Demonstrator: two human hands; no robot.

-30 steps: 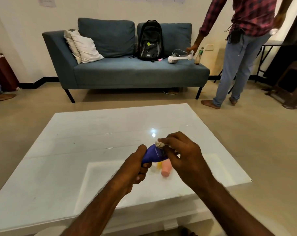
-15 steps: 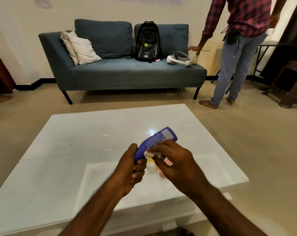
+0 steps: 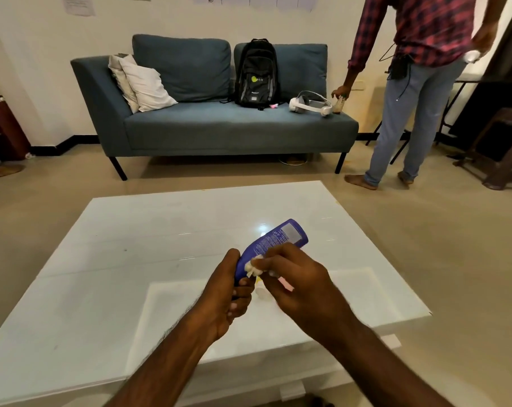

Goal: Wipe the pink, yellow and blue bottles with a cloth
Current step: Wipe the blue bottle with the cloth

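Against far wall: blue-grey fabric sofa (image 3: 219, 130).
Nearer: glossy white counter (image 3: 125, 259).
On sofa seat: black backpack (image 3: 256, 74), round green logo, pale lettering too small to read.
Above near half of counter, off surface: dark blue plastic bottle (image 3: 278, 239), tilted up to right; fine white print and pale label patch, unreadable.
Wrapped round bottle's lower end: left hand (image 3: 228, 292), fingers curled.
Pinched in right hand (image 3: 301, 283), pressed on bottle side: small white cloth (image 3: 253, 267).
Beneath hands: slivers of pink bottle (image 3: 287, 284) and yellow bottle (image 3: 259, 279), mostly hidden.
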